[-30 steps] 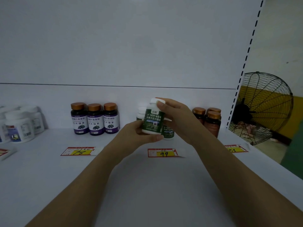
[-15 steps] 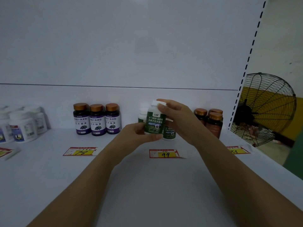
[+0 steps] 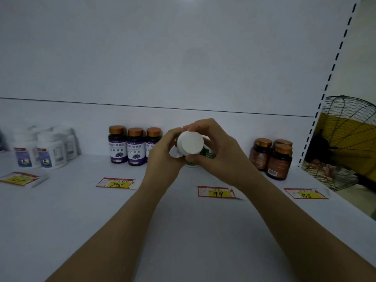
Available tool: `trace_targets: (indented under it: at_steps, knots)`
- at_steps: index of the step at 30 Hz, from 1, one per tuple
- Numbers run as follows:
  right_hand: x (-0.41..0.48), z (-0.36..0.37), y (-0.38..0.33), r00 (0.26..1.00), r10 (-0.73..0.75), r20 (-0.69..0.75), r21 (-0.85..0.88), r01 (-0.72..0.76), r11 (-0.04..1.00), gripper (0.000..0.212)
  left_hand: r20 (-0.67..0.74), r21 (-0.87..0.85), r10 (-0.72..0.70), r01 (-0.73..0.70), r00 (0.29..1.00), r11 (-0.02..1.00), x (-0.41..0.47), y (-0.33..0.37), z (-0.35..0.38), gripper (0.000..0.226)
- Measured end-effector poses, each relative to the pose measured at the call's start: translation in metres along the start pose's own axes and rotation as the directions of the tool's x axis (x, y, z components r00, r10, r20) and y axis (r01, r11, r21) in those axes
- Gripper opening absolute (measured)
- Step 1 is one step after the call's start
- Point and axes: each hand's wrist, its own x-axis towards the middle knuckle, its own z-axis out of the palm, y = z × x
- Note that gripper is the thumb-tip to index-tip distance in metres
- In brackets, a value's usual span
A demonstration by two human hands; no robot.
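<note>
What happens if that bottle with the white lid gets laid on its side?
The round white-lidded plastic bottle would likely roll on the flat white shelf, being cylindrical. It seems light: the left hand and right hand hold it tipped with just fingers. Its smooth plastic might slip.

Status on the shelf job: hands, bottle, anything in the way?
Left hand and right hand both grip white-capped bottle. Bottle tipped, cap toward camera, above the shelf. Green-label bottle close behind the hands.

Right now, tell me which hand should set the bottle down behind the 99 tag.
Right, probably: the right hand grips the white-capped bottle nearest the 99 tag; the left hand holds its far side.
</note>
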Motion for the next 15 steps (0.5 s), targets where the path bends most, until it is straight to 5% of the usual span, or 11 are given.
trace_targets:
  at_steps: [7, 12, 15]
  knots:
    - [0.001, -0.007, 0.004, 0.993, 0.108, -0.048, 0.055, -0.105, 0.993, 0.05, 0.138, -0.042, -0.086, 0.092, 0.987, 0.995, -0.002, 0.01, -0.002, 0.057]
    - [0.004, -0.024, 0.007, 0.905, 0.412, -0.111, 0.181, -0.389, 0.903, 0.039, 0.475, -0.215, -0.279, 0.418, 0.834, 0.883, -0.005, 0.026, -0.002, 0.032]
    - [0.005, -0.025, 0.017, 0.791, 0.612, -0.022, 0.234, -0.591, 0.772, 0.044, 0.564, -0.226, -0.374, 0.574, 0.736, 0.787, -0.004, 0.026, 0.0, 0.046]
